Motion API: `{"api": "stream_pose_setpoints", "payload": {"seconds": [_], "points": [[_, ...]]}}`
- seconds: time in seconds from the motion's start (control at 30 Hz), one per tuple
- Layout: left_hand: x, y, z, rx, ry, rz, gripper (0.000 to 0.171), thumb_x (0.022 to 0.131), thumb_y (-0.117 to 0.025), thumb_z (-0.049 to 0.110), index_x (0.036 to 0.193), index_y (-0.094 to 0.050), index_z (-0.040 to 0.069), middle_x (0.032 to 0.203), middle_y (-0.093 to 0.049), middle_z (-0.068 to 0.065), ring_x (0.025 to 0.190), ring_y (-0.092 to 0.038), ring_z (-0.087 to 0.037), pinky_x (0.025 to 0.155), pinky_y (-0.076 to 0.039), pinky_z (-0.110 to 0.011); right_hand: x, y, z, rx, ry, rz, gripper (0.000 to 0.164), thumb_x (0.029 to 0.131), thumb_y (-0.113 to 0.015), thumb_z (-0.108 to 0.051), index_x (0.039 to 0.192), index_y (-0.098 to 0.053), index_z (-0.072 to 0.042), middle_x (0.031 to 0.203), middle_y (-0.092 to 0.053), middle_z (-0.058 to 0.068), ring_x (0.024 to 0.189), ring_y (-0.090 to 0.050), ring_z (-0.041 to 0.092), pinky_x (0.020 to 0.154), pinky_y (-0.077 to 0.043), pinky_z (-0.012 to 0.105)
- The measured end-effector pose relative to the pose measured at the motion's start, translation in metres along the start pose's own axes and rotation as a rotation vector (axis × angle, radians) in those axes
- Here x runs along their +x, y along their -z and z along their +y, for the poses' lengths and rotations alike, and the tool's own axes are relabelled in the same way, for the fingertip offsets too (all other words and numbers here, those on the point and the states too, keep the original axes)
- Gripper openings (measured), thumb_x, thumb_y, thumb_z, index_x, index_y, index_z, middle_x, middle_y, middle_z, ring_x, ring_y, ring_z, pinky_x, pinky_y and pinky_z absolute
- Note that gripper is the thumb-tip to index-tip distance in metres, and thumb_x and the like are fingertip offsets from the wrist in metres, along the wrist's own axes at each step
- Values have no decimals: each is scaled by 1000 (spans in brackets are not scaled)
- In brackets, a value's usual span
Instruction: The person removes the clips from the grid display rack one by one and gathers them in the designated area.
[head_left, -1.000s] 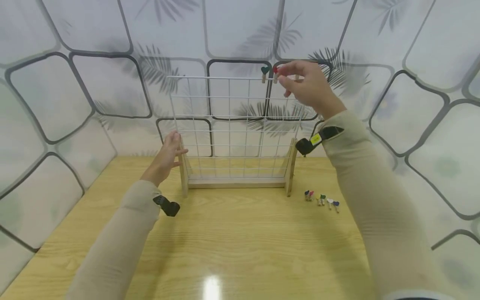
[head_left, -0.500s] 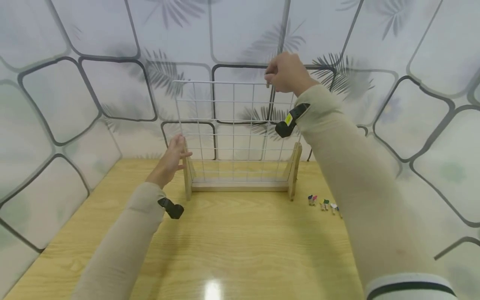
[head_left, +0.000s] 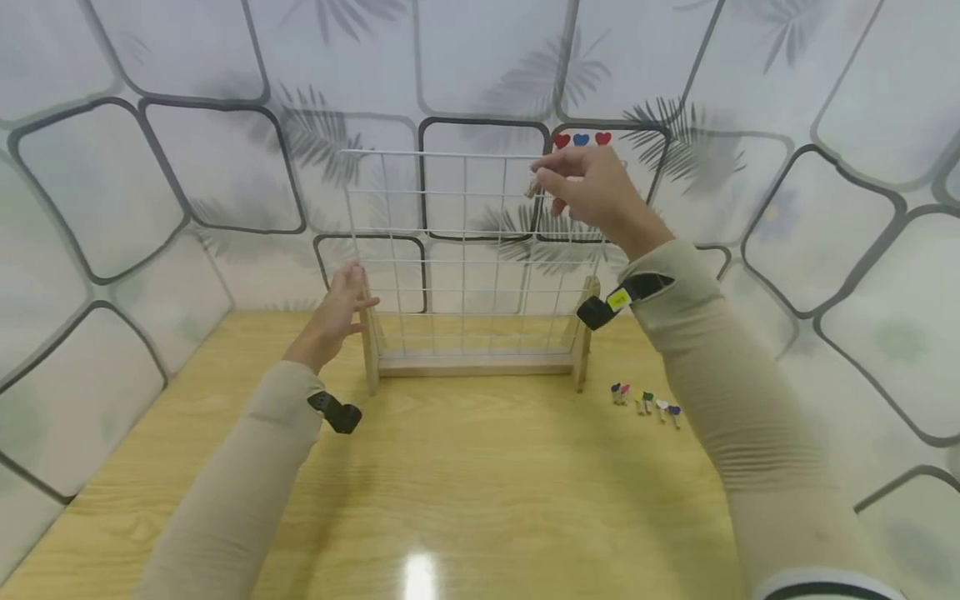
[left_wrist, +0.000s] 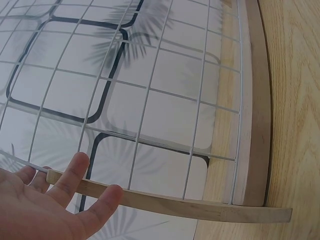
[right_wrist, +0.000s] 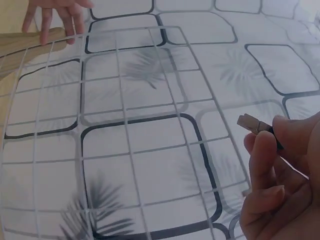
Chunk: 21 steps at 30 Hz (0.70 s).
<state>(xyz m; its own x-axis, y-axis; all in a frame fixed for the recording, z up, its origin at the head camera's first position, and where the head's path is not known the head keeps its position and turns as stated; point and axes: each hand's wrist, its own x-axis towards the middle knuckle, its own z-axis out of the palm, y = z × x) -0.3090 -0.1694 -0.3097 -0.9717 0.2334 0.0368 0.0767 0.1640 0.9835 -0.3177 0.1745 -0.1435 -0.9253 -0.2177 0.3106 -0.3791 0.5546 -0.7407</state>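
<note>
In the head view, my right hand [head_left: 588, 187] is raised at the top right of a white wire grid rack [head_left: 463, 193]. Between its thumb and fingertips it pinches a small wooden clothespin [right_wrist: 256, 124] with a dark end, and the jaws of the clothespin are apart from the wire in the right wrist view. Red and blue heart clothespins [head_left: 581, 140] stand along the rail behind that hand. My left hand [head_left: 333, 317] rests at the rack's left wooden upright [left_wrist: 165, 202], its fingers spread and fairly straight on either side of the wood.
Several small heart clothespins [head_left: 647, 403] lie on the wooden table [head_left: 480, 467] to the right of the rack. The rack stands on a wooden base bar [head_left: 474, 365]. A patterned cloth [head_left: 480, 67] hangs behind and at both sides.
My right hand moved left over the green heart clothespin, then drew down and back with a clothespin pinched. The green one no longer shows on the rail. My left hand stays put.
</note>
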Motion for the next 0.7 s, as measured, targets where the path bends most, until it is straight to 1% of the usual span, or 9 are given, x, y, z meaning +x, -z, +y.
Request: {"api": "stream_pose_setpoints", "payload": {"seconds": [0.07,0.17,0.3,0.43,0.57,0.6,0.7], "points": [[0,1,3,2,-8,6,73,102,-20,57,155,12,18,161,9,-11,141,-26,-37,109,-25,-61,-12,1,12,7,-11,-29,33,98,-59,-27,125,-64,-8,111,-64,7,71,-60,18,53,-44,23],[0,3,8,2,-13,11,72,102,-19,56,155,11,20,161,10,-10,141,-26,-37,109,-24,-61,-30,0,39,57,-30,-32,30,98,-60,-23,121,-62,-4,103,-65,10,69,-59,19,54,-47,24],[1,3,10,5,-23,13,70,102,-18,55,155,11,20,161,9,-10,141,-26,-37,109,-23,-62,-52,-2,85,108,-91,-20,27,98,-61,-23,114,-61,-1,92,-65,7,67,-58,17,53,-47,26],[2,3,10,16,-20,10,71,102,-18,56,155,10,19,161,8,-10,140,-27,-37,110,-23,-60,-76,3,128,124,-157,-31,33,99,-58,-25,116,-58,4,87,-64,1,68,-57,14,54,-45,26],[0,2,7,22,-14,3,72,102,-18,57,155,11,18,161,8,-10,141,-27,-37,110,-23,-60,-101,6,167,109,-228,-31,36,100,-56,-28,117,-56,5,89,-64,-3,70,-57,12,57,-47,27],[-1,1,5,19,-15,2,72,102,-18,56,155,11,18,161,9,-10,141,-27,-37,110,-23,-60,-107,7,177,95,-238,-25,37,101,-56,-28,117,-57,5,89,-65,-2,69,-57,11,56,-47,28],[-3,-1,1,9,-18,-4,69,103,-17,54,155,12,19,161,9,-10,141,-26,-38,109,-23,-61,-125,10,206,62,-266,-17,41,101,-54,-29,119,-57,8,93,-66,5,68,-57,11,55,-48,29]]}}
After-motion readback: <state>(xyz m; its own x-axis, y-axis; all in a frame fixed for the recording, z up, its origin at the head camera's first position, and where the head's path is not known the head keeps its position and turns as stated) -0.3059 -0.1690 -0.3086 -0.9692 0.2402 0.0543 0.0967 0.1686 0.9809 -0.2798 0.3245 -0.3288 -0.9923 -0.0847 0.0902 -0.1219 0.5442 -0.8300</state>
